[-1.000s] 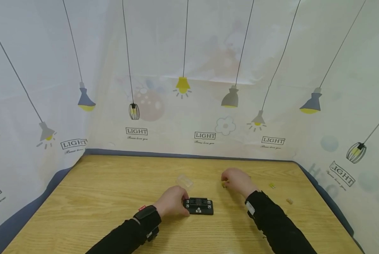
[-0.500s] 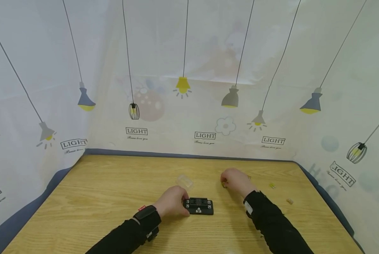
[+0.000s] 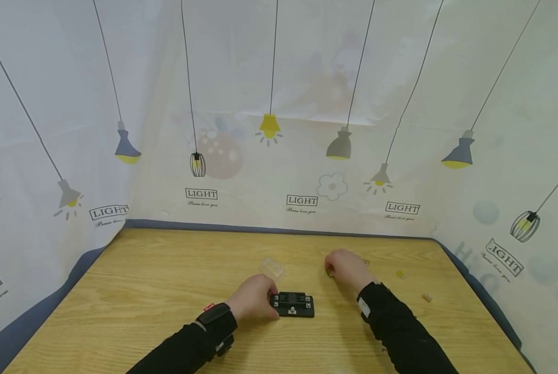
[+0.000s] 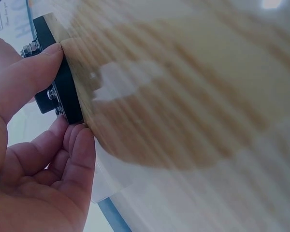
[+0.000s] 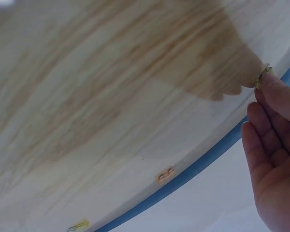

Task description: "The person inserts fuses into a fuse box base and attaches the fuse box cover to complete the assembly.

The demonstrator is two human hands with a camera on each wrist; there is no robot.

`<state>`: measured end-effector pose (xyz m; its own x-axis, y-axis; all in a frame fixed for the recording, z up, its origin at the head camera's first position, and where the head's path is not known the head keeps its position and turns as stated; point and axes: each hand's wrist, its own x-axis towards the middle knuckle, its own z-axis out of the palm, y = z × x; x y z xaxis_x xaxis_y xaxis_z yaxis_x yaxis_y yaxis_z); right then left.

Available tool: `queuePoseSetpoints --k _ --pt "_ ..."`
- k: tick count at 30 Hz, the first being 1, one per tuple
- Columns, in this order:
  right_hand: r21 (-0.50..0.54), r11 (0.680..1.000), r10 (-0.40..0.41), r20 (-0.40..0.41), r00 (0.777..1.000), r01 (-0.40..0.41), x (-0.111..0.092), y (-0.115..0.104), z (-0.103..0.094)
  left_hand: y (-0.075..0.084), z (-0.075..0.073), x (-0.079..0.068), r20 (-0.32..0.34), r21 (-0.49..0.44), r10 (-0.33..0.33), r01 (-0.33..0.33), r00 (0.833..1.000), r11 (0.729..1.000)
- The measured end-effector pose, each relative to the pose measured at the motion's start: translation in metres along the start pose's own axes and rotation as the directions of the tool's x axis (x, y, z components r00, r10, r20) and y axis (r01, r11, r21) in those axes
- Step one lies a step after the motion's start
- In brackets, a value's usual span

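In the head view my left hand grips the left end of a black fuse block with metal screw terminals, which sits on the wooden table. The left wrist view has the thumb on one long edge of the fuse block and the fingertips at the other. To the right, just above the tabletop, my right hand pinches a small yellow blade fuse between thumb and index finger. Its far side is covered by those fingers. The other fingers of that hand curl loosely beside it.
Behind the block lies a clear plastic cover. Right of my right hand are more small fuses: an orange fuse, a yellow fuse and a tan fuse. A printed curtain rises behind the wooden table.
My right hand and forearm have shifted slightly left, still pinching the yellow fuse. The left hand and the fuse block have stayed in place.
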<state>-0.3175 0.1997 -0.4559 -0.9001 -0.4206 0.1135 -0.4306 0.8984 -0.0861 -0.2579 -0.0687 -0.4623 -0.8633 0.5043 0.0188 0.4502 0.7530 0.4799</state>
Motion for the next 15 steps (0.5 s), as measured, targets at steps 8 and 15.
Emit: queuePoseSetpoints --k 8,15 --pt "-0.003 1.000 0.001 0.002 1.000 -0.001 -0.0012 -0.0031 -0.0013 -0.0005 0.0005 0.0003 0.007 -0.007 0.005 -0.005 1.000 1.000" --pt "0.002 1.000 -0.003 -0.010 1.000 0.003 -0.0003 -0.0013 0.0014 0.0001 -0.0008 -0.0009 0.002 0.004 0.011 -0.011 1.000 1.000"
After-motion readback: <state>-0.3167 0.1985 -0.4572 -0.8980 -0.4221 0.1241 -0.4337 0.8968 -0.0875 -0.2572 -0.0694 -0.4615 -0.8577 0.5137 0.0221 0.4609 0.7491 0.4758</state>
